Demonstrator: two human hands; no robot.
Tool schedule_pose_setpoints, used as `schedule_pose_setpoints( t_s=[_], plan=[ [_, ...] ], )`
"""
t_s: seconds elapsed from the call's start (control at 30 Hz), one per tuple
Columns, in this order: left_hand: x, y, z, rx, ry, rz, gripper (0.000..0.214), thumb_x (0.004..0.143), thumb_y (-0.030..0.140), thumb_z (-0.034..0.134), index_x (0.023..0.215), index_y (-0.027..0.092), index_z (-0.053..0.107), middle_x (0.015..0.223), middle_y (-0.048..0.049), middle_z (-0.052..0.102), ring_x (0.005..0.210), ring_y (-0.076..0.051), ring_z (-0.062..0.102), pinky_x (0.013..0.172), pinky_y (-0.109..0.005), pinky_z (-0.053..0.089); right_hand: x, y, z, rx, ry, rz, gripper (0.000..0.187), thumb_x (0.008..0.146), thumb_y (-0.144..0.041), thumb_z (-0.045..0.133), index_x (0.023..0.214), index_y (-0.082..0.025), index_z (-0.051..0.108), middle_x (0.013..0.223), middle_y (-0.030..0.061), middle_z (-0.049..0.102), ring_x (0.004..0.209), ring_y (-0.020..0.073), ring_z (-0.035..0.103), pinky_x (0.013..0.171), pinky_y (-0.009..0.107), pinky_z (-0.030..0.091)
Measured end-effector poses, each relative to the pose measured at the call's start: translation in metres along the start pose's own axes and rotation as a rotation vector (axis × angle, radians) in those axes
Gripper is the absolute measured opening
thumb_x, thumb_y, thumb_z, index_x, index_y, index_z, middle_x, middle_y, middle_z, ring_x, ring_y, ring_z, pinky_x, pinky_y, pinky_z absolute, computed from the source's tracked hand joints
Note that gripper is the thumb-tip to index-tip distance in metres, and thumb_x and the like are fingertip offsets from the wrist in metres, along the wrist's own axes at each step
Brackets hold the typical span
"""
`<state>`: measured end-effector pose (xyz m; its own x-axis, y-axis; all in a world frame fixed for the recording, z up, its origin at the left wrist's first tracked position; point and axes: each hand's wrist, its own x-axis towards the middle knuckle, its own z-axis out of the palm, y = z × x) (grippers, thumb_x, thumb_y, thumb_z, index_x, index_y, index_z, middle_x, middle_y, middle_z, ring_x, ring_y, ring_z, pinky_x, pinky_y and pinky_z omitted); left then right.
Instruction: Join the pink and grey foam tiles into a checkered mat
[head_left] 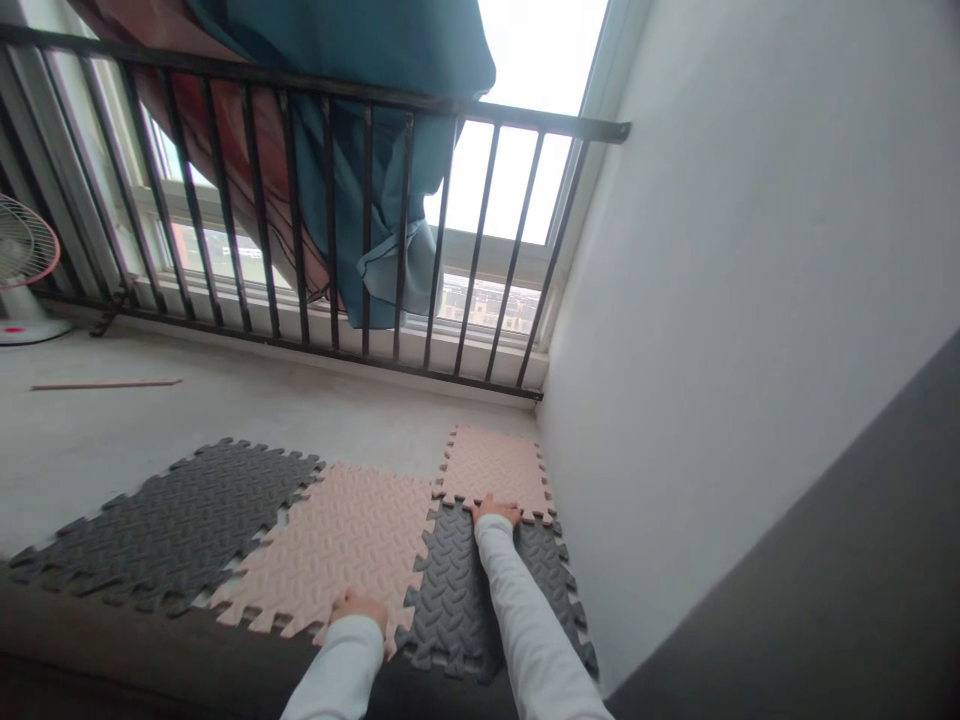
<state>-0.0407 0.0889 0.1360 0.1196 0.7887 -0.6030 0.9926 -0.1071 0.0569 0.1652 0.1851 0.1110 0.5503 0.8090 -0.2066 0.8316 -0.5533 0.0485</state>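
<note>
Interlocking foam floor tiles lie on the concrete floor beside the wall. My right hand reaches forward and presses flat on the seam where a small pink tile meets a dark grey tile. My left hand rests palm down on the near edge of a larger pink tile, fingers flat. Another dark grey tile lies to the left, slightly apart from the pink one. Both sleeves are white.
A black metal railing runs before the window, with teal cloth and reddish cloth hanging behind it. A white wall stands right of the tiles. A fan and a thin wooden strip are at the left.
</note>
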Motion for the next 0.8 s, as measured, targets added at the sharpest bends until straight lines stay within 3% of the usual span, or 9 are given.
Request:
schedule_pose_setpoints(
  t_s=[0.1, 0.3, 0.8],
  plan=[
    [0.0, 0.002, -0.003, 0.069, -0.052, -0.025, 0.053, 0.054, 0.03, 0.063, 0.106, 0.018, 0.06, 0.122, -0.0126, 0.051, 0.12, -0.033, 0.033, 0.096, -0.044, 0.028, 0.013, -0.003, -0.005, 0.016, -0.048, 0.0, 0.059, 0.078, -0.054, 0.036, 0.126, -0.02, 0.039, 0.126, 0.0241, 0.04, 0.119, 0.038, 0.032, 0.087, 0.06, 0.019],
    [-0.004, 0.005, -0.002, 0.106, -0.024, -0.019, 0.051, 0.058, 0.033, 0.06, 0.107, 0.019, 0.059, 0.119, -0.0125, 0.054, 0.118, -0.031, 0.037, 0.095, -0.043, 0.03, 0.03, -0.006, -0.008, 0.022, -0.058, -0.008, 0.057, 0.078, -0.052, 0.037, 0.125, -0.02, 0.041, 0.123, 0.0218, 0.045, 0.119, 0.0383, 0.032, 0.085, 0.061, 0.021],
    [-0.006, 0.003, -0.001, 0.102, 0.019, -0.011, 0.049, 0.057, 0.03, 0.057, 0.103, 0.015, 0.061, 0.114, -0.0157, 0.057, 0.114, -0.032, 0.041, 0.091, -0.045, 0.033, 0.043, -0.003, -0.007, -0.009, -0.023, -0.06, 0.061, 0.077, -0.058, 0.035, 0.124, -0.02, 0.041, 0.121, 0.021, 0.047, 0.115, 0.0365, 0.037, 0.083, 0.057, 0.025]
  ],
)
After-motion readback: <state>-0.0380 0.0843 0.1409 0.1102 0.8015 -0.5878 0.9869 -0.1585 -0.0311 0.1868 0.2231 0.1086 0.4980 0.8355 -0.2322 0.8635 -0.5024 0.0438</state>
